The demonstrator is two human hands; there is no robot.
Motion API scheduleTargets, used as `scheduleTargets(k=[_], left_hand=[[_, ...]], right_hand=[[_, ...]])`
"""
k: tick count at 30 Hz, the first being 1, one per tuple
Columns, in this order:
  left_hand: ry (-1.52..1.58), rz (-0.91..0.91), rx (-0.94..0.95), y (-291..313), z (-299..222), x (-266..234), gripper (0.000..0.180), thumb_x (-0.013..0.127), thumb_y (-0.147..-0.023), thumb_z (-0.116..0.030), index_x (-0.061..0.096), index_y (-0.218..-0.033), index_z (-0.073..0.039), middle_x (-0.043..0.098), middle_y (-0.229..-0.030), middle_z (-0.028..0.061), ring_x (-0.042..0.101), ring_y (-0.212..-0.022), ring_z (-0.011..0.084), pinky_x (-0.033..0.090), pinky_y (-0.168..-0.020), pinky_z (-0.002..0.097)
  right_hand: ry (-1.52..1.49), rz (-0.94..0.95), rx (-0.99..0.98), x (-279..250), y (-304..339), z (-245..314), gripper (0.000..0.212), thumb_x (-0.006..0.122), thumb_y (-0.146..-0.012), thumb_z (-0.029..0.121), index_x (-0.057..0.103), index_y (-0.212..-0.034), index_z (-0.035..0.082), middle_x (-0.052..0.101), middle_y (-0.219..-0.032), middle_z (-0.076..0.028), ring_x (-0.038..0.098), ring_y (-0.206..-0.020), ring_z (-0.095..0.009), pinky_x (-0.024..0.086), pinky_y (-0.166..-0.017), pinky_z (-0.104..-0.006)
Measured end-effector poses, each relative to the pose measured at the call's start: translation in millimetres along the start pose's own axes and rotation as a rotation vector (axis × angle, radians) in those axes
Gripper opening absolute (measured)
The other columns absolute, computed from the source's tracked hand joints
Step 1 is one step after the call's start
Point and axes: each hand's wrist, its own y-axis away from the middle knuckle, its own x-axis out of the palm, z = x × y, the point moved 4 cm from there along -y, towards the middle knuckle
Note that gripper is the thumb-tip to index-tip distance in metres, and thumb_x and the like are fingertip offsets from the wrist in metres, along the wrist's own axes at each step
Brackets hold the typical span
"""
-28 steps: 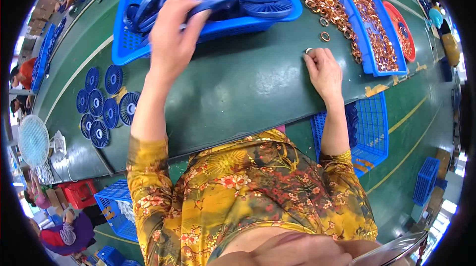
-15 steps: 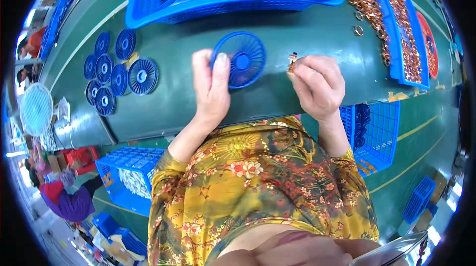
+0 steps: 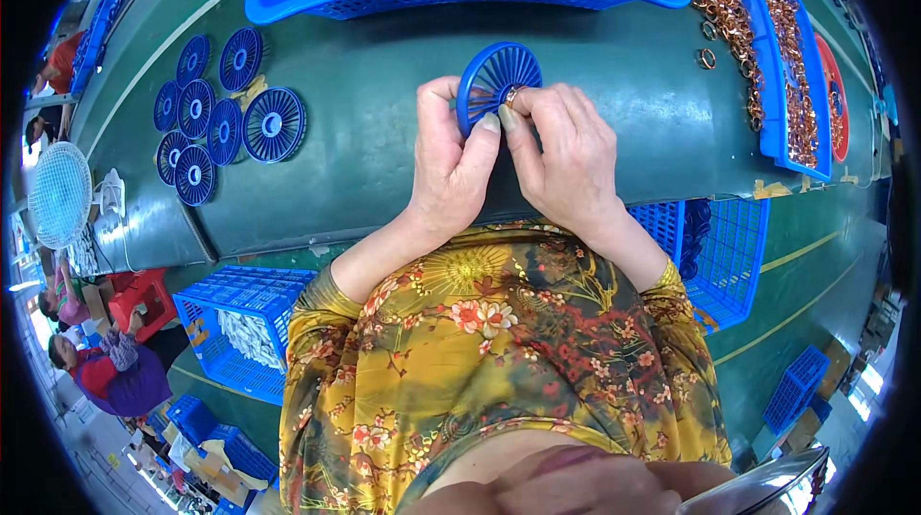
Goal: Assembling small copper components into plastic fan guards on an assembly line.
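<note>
My left hand [image 3: 447, 165] grips a blue spoked plastic wheel [image 3: 502, 74] by its rim, thumb in front, holding it tilted above the green bench. Between the fingertips of my right hand [image 3: 568, 152] is a small copper-coloured ring [image 3: 514, 94], up against the wheel's hub. The fingers partly cover the ring, so how far it sits on the hub cannot be told. Off to the left, several similar blue wheels [image 3: 224, 131] lie on the bench in a loose cluster.
A blue basket [image 3: 470, 3] heaped with wheels stands at the back. To the right are loose copper rings [image 3: 726, 11], a blue tray [image 3: 767, 112] of rings and a red round tray [image 3: 833, 64]. Blue crates [image 3: 240, 280] flank me below the bench edge; people sit farther left.
My right hand has moved left, bringing the copper ring to the wheel's hub. My left hand has shifted right with the wheel and turned it more edge-on.
</note>
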Motion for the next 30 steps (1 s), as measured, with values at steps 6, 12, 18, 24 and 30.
scheduleTargets(k=[6,12,18,24,30], left_hand=[[-0.026,-0.046,-0.047,5.3,15.3,-0.6,0.026,0.053,-0.088,0.000,0.037,-0.109,-0.001,0.049,-0.095,0.0058,0.047,-0.082,0.0081,0.045,-0.073,0.0262],[0.236,-0.034,-0.163,1.3,19.9,0.4,0.031,0.050,-0.089,0.002,0.035,-0.116,0.000,0.052,-0.103,0.0090,0.051,-0.092,0.0107,0.046,-0.084,0.0281],[0.168,0.046,-0.086,-0.8,9.3,3.5,0.048,0.048,-0.089,0.003,0.032,-0.135,0.002,0.052,-0.121,0.0108,0.052,-0.110,0.0142,0.042,-0.097,0.0296],[0.310,0.091,-0.144,-4.1,10.7,0.4,0.048,0.048,-0.089,0.003,0.034,-0.135,0.002,0.052,-0.123,0.0102,0.052,-0.112,0.0145,0.040,-0.100,0.0307],[0.548,0.214,-0.327,-0.4,1.1,-7.1,0.050,0.052,-0.087,0.002,0.038,-0.135,0.001,0.055,-0.122,0.0099,0.054,-0.112,0.0158,0.041,-0.100,0.0318]], right_hand=[[0.004,0.038,0.021,5.3,2.9,1.1,0.010,0.063,-0.082,0.007,0.056,-0.088,0.005,0.055,-0.078,-0.010,0.056,-0.071,-0.029,0.046,-0.061,-0.0383],[0.018,0.025,0.007,8.8,6.0,-2.5,0.010,0.062,-0.081,0.006,0.056,-0.090,0.005,0.054,-0.079,-0.011,0.055,-0.072,-0.030,0.046,-0.061,-0.0393],[-0.020,-0.015,0.053,9.3,6.1,-3.2,0.010,0.063,-0.081,0.005,0.056,-0.089,0.005,0.055,-0.077,-0.010,0.054,-0.071,-0.030,0.045,-0.061,-0.0399],[-0.126,-0.100,0.127,9.6,9.3,-8.2,0.016,0.070,-0.078,0.011,0.062,-0.092,0.005,0.059,-0.082,-0.009,0.057,-0.077,-0.028,0.045,-0.066,-0.0393],[0.032,-0.044,-0.172,-11.8,7.3,-13.1,0.034,0.078,-0.069,0.023,0.070,-0.100,0.011,0.063,-0.092,-0.002,0.056,-0.088,-0.023,0.042,-0.080,-0.0383]])
